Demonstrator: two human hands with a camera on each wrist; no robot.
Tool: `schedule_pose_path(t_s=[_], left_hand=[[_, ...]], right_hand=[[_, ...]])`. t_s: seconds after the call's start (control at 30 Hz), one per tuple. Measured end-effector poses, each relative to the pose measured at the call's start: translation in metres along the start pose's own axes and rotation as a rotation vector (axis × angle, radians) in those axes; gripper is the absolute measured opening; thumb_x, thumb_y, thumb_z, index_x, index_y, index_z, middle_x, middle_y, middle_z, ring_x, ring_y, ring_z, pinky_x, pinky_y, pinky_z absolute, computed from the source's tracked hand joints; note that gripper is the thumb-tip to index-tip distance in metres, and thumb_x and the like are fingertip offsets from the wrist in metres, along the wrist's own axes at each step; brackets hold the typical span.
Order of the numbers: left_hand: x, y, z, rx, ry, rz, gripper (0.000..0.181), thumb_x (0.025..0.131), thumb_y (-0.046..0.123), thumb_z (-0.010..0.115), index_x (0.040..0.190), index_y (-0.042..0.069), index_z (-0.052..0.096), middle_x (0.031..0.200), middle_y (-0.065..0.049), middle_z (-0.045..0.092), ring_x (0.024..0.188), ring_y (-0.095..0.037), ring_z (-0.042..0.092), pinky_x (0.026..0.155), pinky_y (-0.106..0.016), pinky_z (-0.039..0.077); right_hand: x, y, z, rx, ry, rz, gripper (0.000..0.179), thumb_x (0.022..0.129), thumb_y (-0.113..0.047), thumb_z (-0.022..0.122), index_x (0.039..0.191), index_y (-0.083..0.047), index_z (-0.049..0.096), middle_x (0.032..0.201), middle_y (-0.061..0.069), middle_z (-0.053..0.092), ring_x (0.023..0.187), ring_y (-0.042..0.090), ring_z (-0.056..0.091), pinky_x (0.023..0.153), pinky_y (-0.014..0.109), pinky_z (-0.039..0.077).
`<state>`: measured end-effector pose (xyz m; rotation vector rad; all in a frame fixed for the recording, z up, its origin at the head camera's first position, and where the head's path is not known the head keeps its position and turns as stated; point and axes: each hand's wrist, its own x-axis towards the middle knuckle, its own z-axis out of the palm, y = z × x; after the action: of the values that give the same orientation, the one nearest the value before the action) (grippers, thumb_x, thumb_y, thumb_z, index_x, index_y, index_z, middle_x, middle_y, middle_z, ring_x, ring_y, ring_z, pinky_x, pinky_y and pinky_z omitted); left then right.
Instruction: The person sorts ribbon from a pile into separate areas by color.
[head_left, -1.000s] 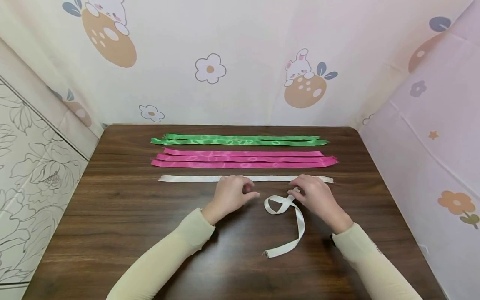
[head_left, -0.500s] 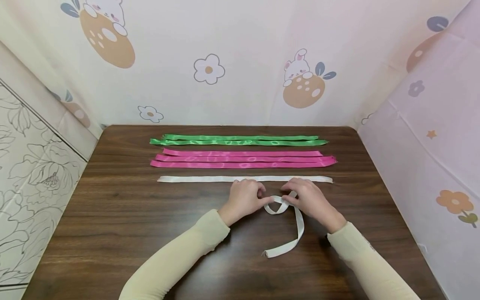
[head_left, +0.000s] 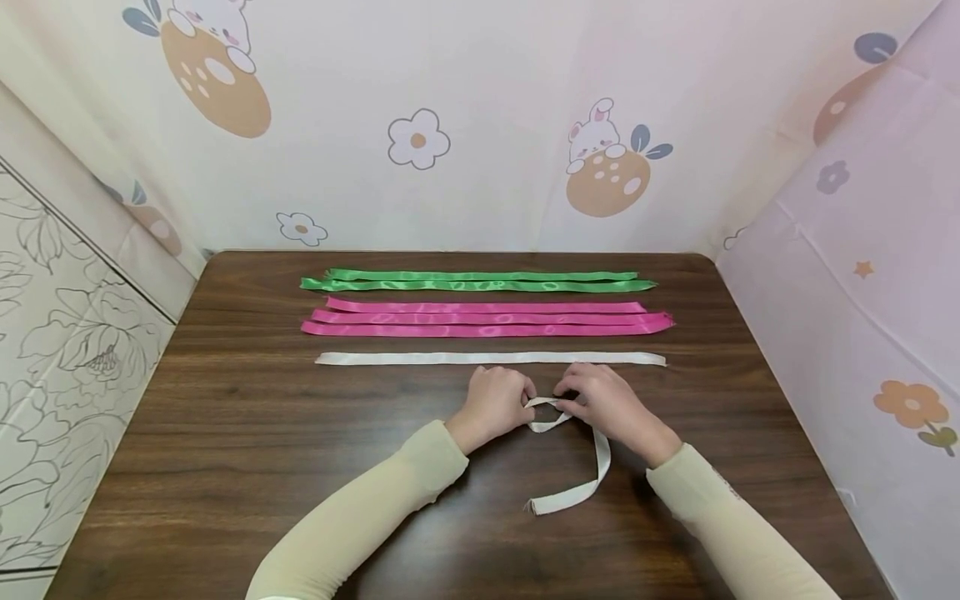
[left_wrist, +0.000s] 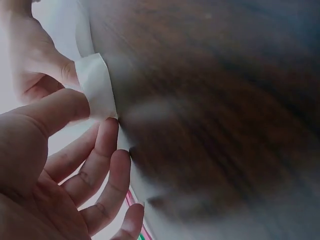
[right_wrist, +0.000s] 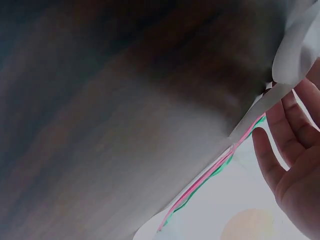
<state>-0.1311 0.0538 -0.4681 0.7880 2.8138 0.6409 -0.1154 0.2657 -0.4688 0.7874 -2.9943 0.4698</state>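
Note:
A white satin ribbon (head_left: 603, 458), looped over itself, lies in front of me on the table. My left hand (head_left: 493, 402) pinches the left side of its loop between thumb and index finger; in the left wrist view the ribbon (left_wrist: 97, 85) stands up at the thumb tip. At the crossing, my right hand (head_left: 606, 404) pinches the ribbon between thumb and fingers, covering the short end. In the right wrist view a ribbon length (right_wrist: 270, 98) passes the right fingers. The frayed long tail curves down toward me and ends below the loop.
Just beyond my hands a straight white ribbon (head_left: 420, 358) lies across the brown wooden table (head_left: 225, 467). Farther back are three pink ribbons (head_left: 450, 317) and two green ribbons (head_left: 480, 285), side by side. A patterned curtain (head_left: 495, 192) rises behind the table's far edge.
My left hand has moved right to the loop and taken hold of its left side. My right hand has shifted slightly left along the ribbon, and the loop has become flatter.

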Motion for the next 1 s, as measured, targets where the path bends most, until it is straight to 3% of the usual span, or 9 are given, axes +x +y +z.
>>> schedule_pose_path(t_s=[0.2, 0.53, 0.7, 1.0], left_hand=[[-0.004, -0.002, -0.002, 0.031, 0.057, 0.043, 0.011, 0.081, 0.016, 0.077, 0.086, 0.024, 0.082, 0.075, 0.012, 0.075, 0.077, -0.011, 0.068, 0.066, -0.028, 0.035], [-0.012, -0.005, -0.024, 0.073, 0.191, 0.092, 0.007, 0.088, 0.022, 0.078, 0.086, 0.026, 0.083, 0.084, 0.009, 0.076, 0.081, -0.013, 0.069, 0.07, -0.029, 0.038], [-0.019, -0.004, -0.04, 0.06, 0.218, 0.095, 0.006, 0.09, 0.023, 0.078, 0.089, 0.026, 0.084, 0.086, 0.01, 0.076, 0.079, -0.014, 0.065, 0.072, -0.029, 0.038], [-0.029, -0.007, -0.071, 0.036, 0.327, 0.102, 0.007, 0.09, 0.02, 0.078, 0.092, 0.024, 0.084, 0.088, 0.01, 0.076, 0.081, -0.012, 0.066, 0.074, -0.032, 0.043]], right_hand=[[0.0, -0.004, -0.004, -0.026, 0.0, 0.004, 0.009, 0.085, -0.013, 0.084, 0.084, -0.018, 0.076, 0.085, -0.005, 0.07, 0.08, 0.015, 0.065, 0.081, 0.041, 0.052], [-0.002, -0.013, -0.032, -0.015, 0.103, 0.06, 0.012, 0.087, -0.006, 0.077, 0.087, -0.017, 0.076, 0.081, -0.006, 0.072, 0.072, 0.007, 0.06, 0.079, 0.043, 0.055], [-0.004, -0.016, -0.045, -0.028, 0.15, 0.015, 0.013, 0.085, -0.005, 0.079, 0.087, -0.018, 0.076, 0.078, -0.009, 0.07, 0.069, 0.004, 0.054, 0.071, 0.037, 0.052], [-0.007, -0.02, -0.069, -0.049, 0.264, -0.096, 0.015, 0.081, -0.008, 0.085, 0.091, -0.016, 0.078, 0.074, -0.009, 0.07, 0.064, 0.005, 0.054, 0.066, 0.036, 0.05]])
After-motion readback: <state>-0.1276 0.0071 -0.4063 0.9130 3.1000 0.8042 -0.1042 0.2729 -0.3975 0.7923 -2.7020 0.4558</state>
